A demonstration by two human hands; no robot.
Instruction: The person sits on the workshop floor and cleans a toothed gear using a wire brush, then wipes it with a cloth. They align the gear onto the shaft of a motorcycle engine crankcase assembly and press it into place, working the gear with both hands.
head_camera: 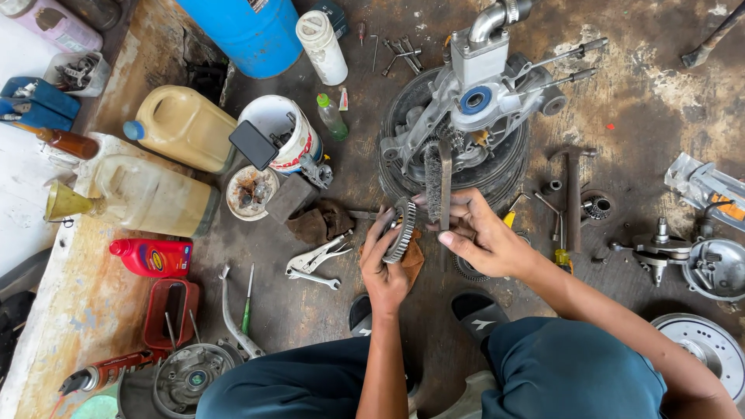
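**Steel gear ring and wire brush over a workshop floor**

Steel showed dull on the round toothed gear ring point(402, 230), which stood on edge in the left hand point(386, 268), fingers curled around its rim. The right hand point(483, 237) pinched the handle of a narrow wire brush point(437, 182), bristles just beside the ring's teeth. Both hovered near the middle of the stained concrete floor point(636, 101), below a grey cast-metal engine casing point(473, 101). Chrome locking pliers point(314, 264) lay left of the hands, a brown rag point(320, 221) above them.
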